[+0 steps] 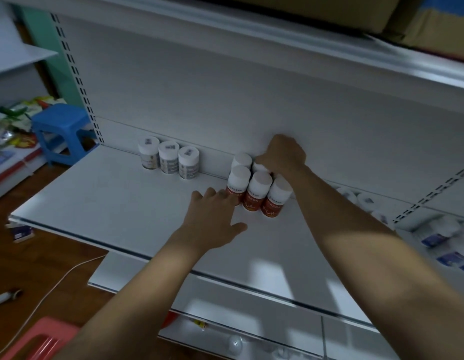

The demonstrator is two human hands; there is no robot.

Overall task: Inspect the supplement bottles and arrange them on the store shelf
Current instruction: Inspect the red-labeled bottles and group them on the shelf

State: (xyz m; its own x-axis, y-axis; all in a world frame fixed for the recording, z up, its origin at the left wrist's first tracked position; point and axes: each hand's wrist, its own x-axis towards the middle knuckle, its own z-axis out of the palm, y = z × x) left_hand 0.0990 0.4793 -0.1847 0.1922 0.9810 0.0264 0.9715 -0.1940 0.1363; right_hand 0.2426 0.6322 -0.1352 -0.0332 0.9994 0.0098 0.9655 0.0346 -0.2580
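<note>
Now my right grip [281, 155] curls over the cap of a back-row bottle [260, 168] at the rear of the shelf [108, 193]. My left grip [212, 216] lies flat, fingertips [227, 194] touching the front-left bottle [238, 184]. I'd settle the rear one straight down, bracing the front row [258, 192] of 3 so none tips.

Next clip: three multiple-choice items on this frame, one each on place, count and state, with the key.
1. Grey bottles stand: A at the shelf's back, left of the red bottles; B at its front edge; C atop the red ones.
2. Grey bottles number: A two; B three; C five.
3. Right hand: A flat on the shelf; B grips a rear red bottle; C holds a grey bottle.
Key: 1A, they line the back wall; 2B, three caps show; 3B, it curls over the cap.
</note>
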